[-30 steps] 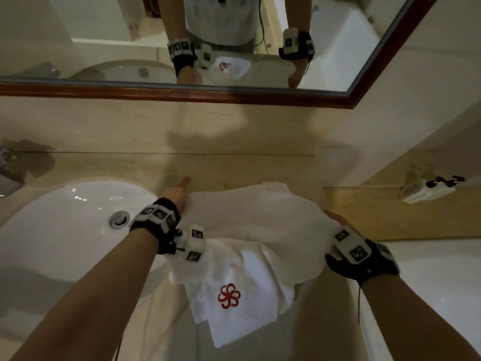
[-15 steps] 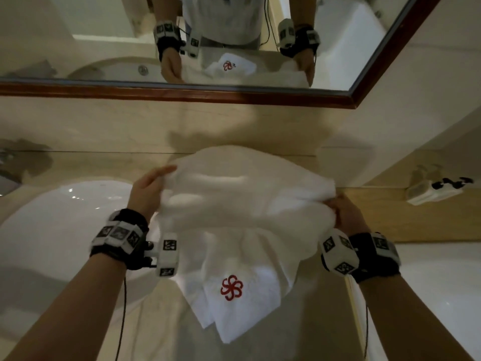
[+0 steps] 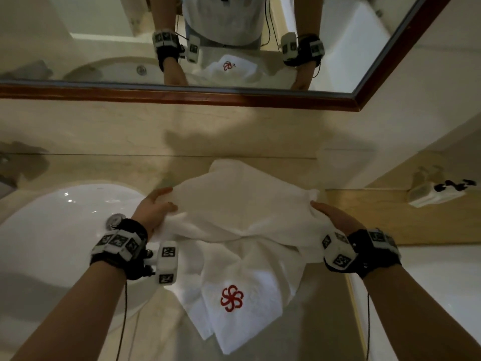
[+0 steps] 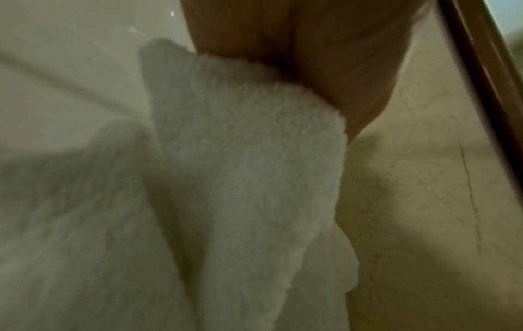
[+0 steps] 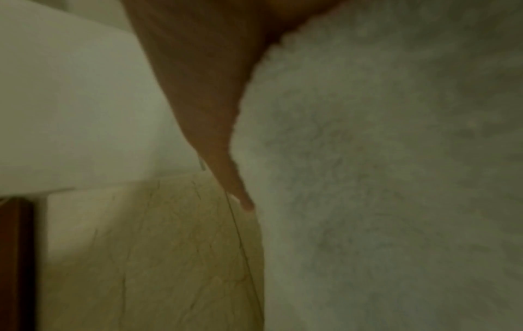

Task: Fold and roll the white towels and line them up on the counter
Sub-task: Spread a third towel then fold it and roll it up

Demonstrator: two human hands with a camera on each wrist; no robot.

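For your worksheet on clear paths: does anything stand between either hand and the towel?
Nothing visible does. The left hand and the right hand already touch the towel at its two sides on the counter.

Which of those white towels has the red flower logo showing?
The lower white terry towel, hanging over the counter's front edge. The plain white towel lying on top, held by both hands, shows no logo.

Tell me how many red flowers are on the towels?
2. One red flower logo is on the towel corner hanging over the counter's front edge; the other is its reflection in the mirror. Folds may hide more.
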